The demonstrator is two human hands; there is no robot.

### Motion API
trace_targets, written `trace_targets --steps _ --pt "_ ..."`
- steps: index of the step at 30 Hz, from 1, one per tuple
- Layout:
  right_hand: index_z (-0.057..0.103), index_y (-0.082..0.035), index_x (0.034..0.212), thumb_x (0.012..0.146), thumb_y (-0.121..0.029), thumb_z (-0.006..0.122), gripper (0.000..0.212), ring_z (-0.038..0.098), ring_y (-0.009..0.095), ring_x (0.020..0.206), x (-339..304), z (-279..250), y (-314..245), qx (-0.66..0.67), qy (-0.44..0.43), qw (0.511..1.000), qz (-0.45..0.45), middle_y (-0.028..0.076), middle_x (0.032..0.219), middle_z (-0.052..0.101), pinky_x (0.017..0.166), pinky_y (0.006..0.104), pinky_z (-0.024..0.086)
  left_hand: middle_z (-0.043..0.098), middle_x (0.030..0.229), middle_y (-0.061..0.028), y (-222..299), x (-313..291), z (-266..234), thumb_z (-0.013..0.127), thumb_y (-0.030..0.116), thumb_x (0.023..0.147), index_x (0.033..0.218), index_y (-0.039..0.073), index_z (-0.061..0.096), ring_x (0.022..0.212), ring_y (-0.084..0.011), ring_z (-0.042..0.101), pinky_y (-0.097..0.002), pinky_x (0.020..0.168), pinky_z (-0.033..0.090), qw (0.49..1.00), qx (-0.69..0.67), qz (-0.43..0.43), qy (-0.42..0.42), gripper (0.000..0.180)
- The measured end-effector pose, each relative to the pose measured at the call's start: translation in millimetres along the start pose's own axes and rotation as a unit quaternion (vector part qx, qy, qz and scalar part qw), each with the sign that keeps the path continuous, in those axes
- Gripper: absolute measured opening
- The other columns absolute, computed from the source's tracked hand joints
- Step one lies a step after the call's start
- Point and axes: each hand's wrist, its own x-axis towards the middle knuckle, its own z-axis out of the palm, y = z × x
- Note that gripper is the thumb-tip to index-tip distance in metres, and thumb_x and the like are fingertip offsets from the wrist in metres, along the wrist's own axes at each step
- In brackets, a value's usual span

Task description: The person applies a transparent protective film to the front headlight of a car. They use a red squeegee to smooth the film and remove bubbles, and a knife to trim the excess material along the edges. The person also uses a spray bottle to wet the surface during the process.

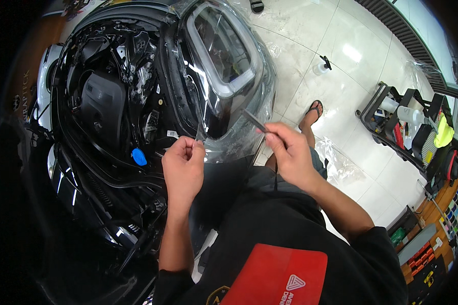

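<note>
Clear film (229, 148) lies over the black car's front corner, around a headlight (224, 48) with a pale frame. At the film's near edge, beside the open engine bay, my left hand (184, 165) is closed with thumb and fingers pinched together. They appear to hold the film's edge, though the fingers hide most of the grip. My right hand (291, 155) is wrapped round a slim dark tool (254, 122). Its far end points up and left over the film, near the headlight; I cannot tell whether it touches.
The engine bay (104, 101) lies open on the left, with a blue cap (138, 157). A spray bottle (320, 67) stands on the tiled floor. Crumpled clear film (336, 162) lies by my foot. A tool cart (407, 124) stands right. A red pouch (277, 274) hangs at my front.
</note>
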Motion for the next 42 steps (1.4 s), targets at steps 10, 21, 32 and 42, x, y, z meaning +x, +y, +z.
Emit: trace_targets --steps 10,21,32,42 --pt "0.073 -0.004 0.110 0.093 -0.006 0.065 0.020 0.064 0.030 0.088 120.6 69.3 -52.1 -0.212 -0.026 0.958 -0.191 0.013 0.093 0.066 0.076 0.0377 0.049 0.059 0.059 -0.0050 -0.1 -2.4 11.6 0.078 0.031 0.094 0.080 -0.001 0.067 0.054 -0.0115 0.051 -0.0310 0.054 0.042 0.993 0.069 0.062 0.070 0.037" --pt "0.078 -0.017 0.099 0.070 -0.006 0.080 0.031 0.056 0.027 0.117 230.3 92.2 -103.8 -0.550 -0.350 0.648 -0.394 0.002 0.110 0.065 0.090 0.0395 0.051 0.060 0.058 -0.0081 -3.2 -10.5 5.9 0.075 0.031 0.094 0.081 0.001 0.067 0.052 -0.0223 0.057 -0.0381 0.056 0.046 0.991 0.060 0.080 0.086 0.033" --pt "0.074 -0.011 0.111 0.074 0.006 0.056 0.045 0.062 0.036 0.121 161.9 51.1 -125.6 -0.149 -0.281 0.868 -0.381 0.012 0.124 0.068 0.106 0.0447 0.050 0.057 0.057 -0.0070 -7.3 -6.5 4.1 0.075 0.029 0.093 0.080 0.002 0.069 0.051 -0.0199 0.055 -0.0370 0.054 0.043 0.994 0.055 0.055 0.075 0.031" --pt "0.075 0.000 0.100 0.092 -0.019 0.069 0.022 0.073 0.029 0.086 0.7 15.8 -158.4 -0.061 -0.277 0.884 -0.373 0.016 0.096 0.073 0.069 0.0286 0.057 0.051 0.056 0.0008 -16.2 1.0 6.1 0.074 0.021 0.096 0.083 -0.001 0.068 0.054 -0.0054 0.042 -0.0281 0.050 0.034 0.997 -0.006 0.052 0.052 0.026"
